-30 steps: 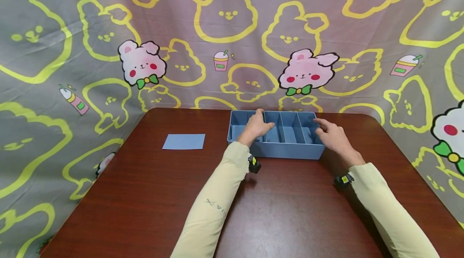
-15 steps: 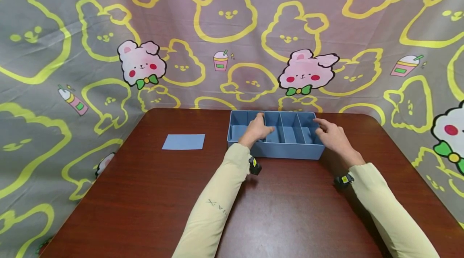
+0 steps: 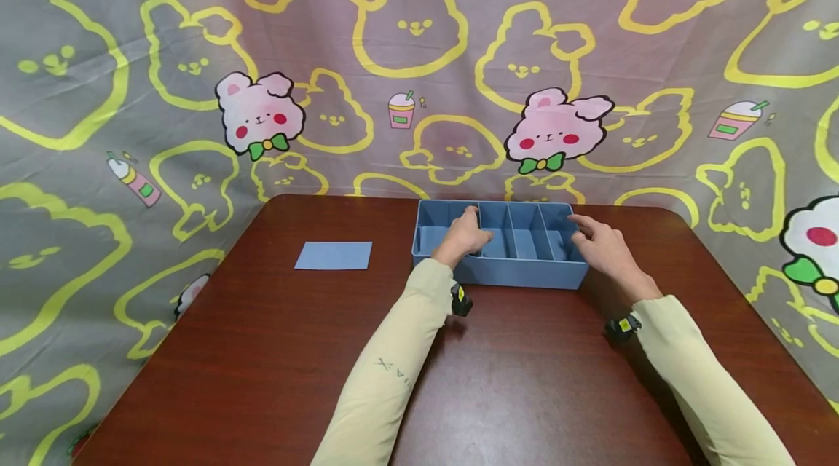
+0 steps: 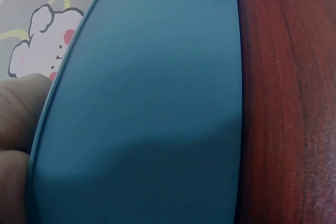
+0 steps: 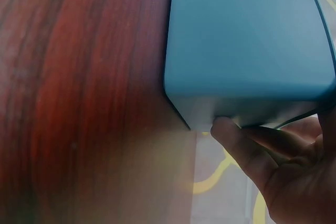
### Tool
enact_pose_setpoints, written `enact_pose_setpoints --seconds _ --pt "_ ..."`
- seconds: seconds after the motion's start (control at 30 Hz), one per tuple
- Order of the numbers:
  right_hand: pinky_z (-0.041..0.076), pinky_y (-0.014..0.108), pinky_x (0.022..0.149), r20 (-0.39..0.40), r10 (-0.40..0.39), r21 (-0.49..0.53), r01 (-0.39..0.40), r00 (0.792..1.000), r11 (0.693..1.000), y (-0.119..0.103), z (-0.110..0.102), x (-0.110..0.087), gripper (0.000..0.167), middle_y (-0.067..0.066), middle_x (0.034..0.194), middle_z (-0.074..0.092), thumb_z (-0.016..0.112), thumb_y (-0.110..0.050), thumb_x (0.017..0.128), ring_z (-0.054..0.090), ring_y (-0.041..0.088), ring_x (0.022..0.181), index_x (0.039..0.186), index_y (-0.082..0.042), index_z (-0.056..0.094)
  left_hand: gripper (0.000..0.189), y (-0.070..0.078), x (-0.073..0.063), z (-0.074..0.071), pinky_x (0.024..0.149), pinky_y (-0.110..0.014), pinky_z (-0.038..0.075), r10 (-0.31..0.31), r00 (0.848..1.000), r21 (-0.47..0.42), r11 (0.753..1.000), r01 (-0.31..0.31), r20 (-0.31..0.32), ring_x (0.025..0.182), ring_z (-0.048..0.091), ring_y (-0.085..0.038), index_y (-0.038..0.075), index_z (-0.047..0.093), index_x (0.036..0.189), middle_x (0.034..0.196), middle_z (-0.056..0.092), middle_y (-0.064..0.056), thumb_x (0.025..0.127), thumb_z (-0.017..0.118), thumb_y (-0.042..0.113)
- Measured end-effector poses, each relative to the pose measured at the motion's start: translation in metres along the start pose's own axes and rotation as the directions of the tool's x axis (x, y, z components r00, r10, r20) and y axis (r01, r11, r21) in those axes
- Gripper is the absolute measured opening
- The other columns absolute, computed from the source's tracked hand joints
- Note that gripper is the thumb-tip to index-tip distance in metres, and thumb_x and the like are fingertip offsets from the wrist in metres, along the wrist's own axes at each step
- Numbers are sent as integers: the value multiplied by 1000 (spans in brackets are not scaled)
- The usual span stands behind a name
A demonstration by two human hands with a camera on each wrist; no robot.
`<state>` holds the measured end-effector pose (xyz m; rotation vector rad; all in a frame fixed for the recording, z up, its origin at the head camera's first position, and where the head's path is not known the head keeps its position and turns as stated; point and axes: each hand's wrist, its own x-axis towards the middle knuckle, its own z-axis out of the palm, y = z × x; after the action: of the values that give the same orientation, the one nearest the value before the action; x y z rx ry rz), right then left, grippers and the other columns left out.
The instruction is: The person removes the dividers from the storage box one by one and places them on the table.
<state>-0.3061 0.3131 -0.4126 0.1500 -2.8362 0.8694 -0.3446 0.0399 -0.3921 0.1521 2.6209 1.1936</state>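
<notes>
A long blue divided box (image 3: 518, 273) lies across the far part of the table, with several upright dividers inside. My left hand (image 3: 464, 234) reaches over its front wall, fingers and thumb straddling the top edge of a divider (image 3: 481, 222) left of centre. In the left wrist view, the box's front wall (image 4: 142, 87) fills the middle, and part of the left hand shows at the rim; the fingertips are hidden. At the right end, my right hand (image 3: 601, 244) holds the box. The right wrist view shows a finger (image 5: 231, 132) against the outside of the end wall.
A flat light-blue rectangular piece (image 3: 333, 255) lies on the brown wooden table (image 3: 262, 364), left of the box. A patterned cloth (image 3: 432, 95) hangs right behind the table and along both sides.
The left hand's fingers and thumb have moved slightly down and nearer at the divider. The right hand, the box and the flat piece keep their places.
</notes>
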Motion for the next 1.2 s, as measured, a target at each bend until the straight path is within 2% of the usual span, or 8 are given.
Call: enact_pose_setpoints --seconds 0.13,0.4,0.5,0.6,0.7,0.8,1.03,1.2 --pt "38 33 57 -7 1 -3 -1 1000 1000 0 0 -2 48 31 134 55 39 -19 98 42 22 53 144 -6 47 70 0 0 -1 50 -32 38 -13 1000 -19 1000 14 26 40 34 -15 20 16 158 51 42 0 99 53 19" --pt "37 33 55 4 14 17 -14 1000 1000 -4 -2 -6 49 32 134 54 39 -19 98 42 22 54 146 -7 45 69 0 -4 -2 48 -32 37 -9 1000 -10 1000 9 10 39 33 -15 21 16 158 55 45 -2 98 51 17" --pt "37 33 54 7 13 16 -13 1000 1000 -5 -2 -8 49 32 133 54 39 -19 98 42 22 53 146 -7 45 69 0 -5 -3 49 -32 38 -10 1000 2 1000 10 4 39 33 -15 22 18 158 67 54 -5 98 51 17" --pt "36 33 53 8 16 15 -16 1000 1000 -7 -2 -10 49 31 133 55 39 -19 99 41 21 52 146 -7 45 68 -1 -7 -3 49 -32 38 -5 1000 8 1000 5 -6 40 33 -15 22 19 158 95 61 -8 98 52 17" --pt "35 33 53 6 21 16 -21 1000 1000 -8 -1 -11 49 31 133 55 39 -19 98 39 20 50 146 -8 45 68 -1 -9 -3 49 -32 38 8 1000 17 1000 -8 -15 41 33 -15 21 21 158 122 58 -10 97 52 16" --pt "36 33 56 1 22 10 -22 1000 1000 -10 -1 -12 49 31 134 55 39 -18 98 41 19 52 145 -8 46 68 -2 -10 -4 49 -31 38 21 1000 24 1000 -20 -18 41 34 -14 20 21 158 137 52 -9 97 52 15" --pt "37 33 58 -1 22 8 -22 1000 1000 -10 -2 -11 49 33 136 52 39 -18 98 43 20 55 145 -7 46 67 -2 -10 -5 48 -31 38 36 999 32 999 -35 -23 39 34 -14 21 22 158 147 46 -7 98 51 16" --pt "37 33 58 2 36 4 -36 999 999 -9 0 -11 49 32 138 51 39 -19 98 44 22 57 146 -8 45 66 -2 -11 -4 50 -31 39 59 997 59 997 -56 -56 41 35 -14 20 24 157 137 53 -8 97 51 17"
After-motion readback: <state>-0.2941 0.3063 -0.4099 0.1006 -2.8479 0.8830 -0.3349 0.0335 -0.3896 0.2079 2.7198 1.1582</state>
